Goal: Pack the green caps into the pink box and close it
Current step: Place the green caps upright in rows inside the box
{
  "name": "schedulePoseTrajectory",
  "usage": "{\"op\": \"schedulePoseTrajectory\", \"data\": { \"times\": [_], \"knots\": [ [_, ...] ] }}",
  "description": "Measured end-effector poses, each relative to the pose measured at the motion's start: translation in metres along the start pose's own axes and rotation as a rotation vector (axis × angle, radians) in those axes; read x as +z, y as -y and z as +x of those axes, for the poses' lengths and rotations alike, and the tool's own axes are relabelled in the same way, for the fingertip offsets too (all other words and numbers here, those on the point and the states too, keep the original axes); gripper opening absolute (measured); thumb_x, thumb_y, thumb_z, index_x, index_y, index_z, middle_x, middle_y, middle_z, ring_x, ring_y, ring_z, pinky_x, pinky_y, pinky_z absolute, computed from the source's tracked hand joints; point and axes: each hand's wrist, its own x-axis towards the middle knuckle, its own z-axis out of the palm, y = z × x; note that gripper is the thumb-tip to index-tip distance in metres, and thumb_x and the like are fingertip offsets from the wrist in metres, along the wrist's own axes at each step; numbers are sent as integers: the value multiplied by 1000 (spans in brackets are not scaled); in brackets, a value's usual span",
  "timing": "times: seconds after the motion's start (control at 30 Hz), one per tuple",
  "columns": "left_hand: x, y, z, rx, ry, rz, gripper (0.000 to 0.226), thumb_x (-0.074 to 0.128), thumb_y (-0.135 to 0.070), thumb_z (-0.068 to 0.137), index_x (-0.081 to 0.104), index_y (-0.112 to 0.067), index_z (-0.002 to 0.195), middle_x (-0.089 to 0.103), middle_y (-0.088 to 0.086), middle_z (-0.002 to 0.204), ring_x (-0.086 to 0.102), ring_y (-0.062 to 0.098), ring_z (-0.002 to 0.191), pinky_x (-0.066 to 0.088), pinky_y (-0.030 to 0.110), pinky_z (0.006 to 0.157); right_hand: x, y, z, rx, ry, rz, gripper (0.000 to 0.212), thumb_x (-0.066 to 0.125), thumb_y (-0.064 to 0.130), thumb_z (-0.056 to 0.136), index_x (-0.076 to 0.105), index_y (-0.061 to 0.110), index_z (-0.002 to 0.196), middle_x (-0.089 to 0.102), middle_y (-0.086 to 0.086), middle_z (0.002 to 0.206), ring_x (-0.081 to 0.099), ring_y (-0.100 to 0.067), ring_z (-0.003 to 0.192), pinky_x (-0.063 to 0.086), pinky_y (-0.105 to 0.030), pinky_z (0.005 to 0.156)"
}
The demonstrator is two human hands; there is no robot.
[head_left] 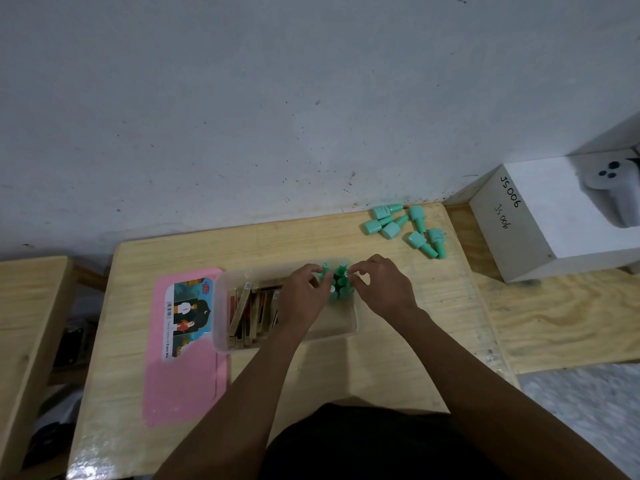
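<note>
A translucent box [221,306] stands on the wooden table, its pink lid [187,375] lying flat to its left. Several green caps [341,282] stand upright in the box's far right corner. My left hand [301,299] reaches into the box, fingertips pinching one standing cap [325,270]. My right hand [384,289] comes in from the right, fingertips touching another upright cap [343,268]. Several more green caps [405,228] lie loose at the table's far right corner.
Gold and dark flat items [252,313] stand in the box's left half. A white carton [554,220] marked JS006 sits at the right on plywood. A grey wall runs behind the table. A lower wooden surface [27,323] is at the left.
</note>
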Motion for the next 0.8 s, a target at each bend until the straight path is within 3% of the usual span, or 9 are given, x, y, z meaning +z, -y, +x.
{"op": "schedulePoseTrajectory", "data": {
  "times": [0.3, 0.47, 0.6, 0.8],
  "knots": [
    [0, -6, 14, -25, 73, 64, 17, 64, -28, 84, 74, -17, 93, 74, 3, 96, 67, 15, 89, 55, 29, 75, 2, 0, 5, 20, 9, 7, 20, 58, 40, 92, 68, 34, 108, 59, 6, 102, 53, -12, 98, 43, -27, 68],
    [-1, -8, 9, -13, 31, 96, 17, 63, -34, 85, 71, -22, 94, 72, 0, 86, 63, 13, 72, 52, 28, 64, 1, -1, 3, 21, -20, 42, 23, 58, 42, 92, 67, 34, 111, 59, 9, 101, 54, -9, 95, 45, -26, 68],
    [-1, -20, 7, 118, -32, 92, 20, 59, -40, 87, 69, -22, 89, 63, -9, 72, 59, 10, 63, 49, 26, 57, -13, -14, -1, 87, -122, 115, 24, 57, 42, 92, 65, 35, 113, 59, 13, 98, 54, -4, 85, 44, -25, 65],
    [21, -58, 16, 323, 101, 38, 18, 59, -40, 87, 69, -25, 87, 65, -8, 73, 60, 11, 67, 52, 31, 61, -39, -81, -5, 328, -198, 161, 25, 59, 41, 92, 66, 32, 114, 64, 8, 104, 56, -6, 83, 44, -26, 65]
  ]
}}
